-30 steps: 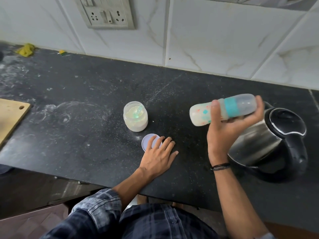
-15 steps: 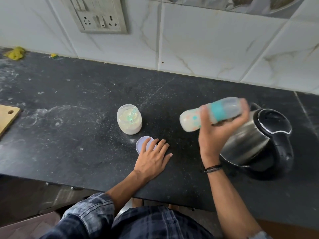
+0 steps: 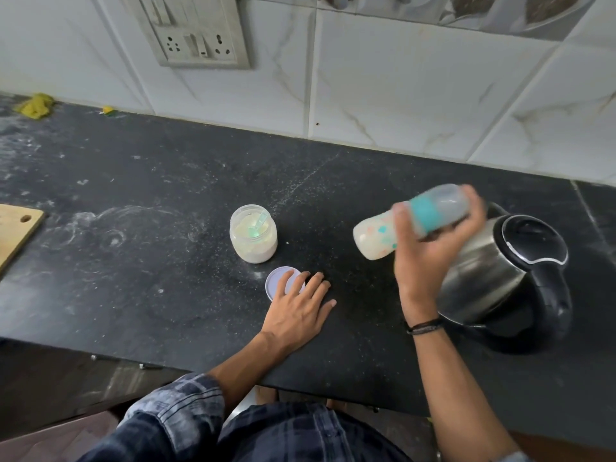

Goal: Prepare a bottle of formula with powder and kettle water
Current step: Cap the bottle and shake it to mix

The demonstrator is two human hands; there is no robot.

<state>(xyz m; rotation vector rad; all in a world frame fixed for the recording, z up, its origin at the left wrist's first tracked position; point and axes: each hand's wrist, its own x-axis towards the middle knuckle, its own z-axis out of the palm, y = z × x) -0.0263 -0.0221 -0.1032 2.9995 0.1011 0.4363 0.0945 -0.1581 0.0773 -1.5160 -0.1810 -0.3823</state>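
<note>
My right hand (image 3: 430,248) grips a capped baby bottle (image 3: 376,238) with a teal collar, held on its side above the counter, blurred with motion, milky liquid inside. A steel kettle (image 3: 500,275) with a black lid and handle stands just right of that hand. An open jar of powder (image 3: 253,233) with a pale green scoop in it sits left of the bottle. Its white lid (image 3: 276,281) lies flat in front of the jar. My left hand (image 3: 296,311) rests palm down on the counter, fingers spread, fingertips over the lid's right edge.
The black stone counter (image 3: 133,261) is dusted with powder smears. A wooden board (image 3: 16,231) lies at the left edge. A yellow scrap (image 3: 35,105) sits far back left. A wall socket plate (image 3: 196,31) is above on the tiled wall.
The bottle has shifted in my right hand, its base swinging lower and the image blurring. My left hand stays flat by the lid. The camera view has drifted.
</note>
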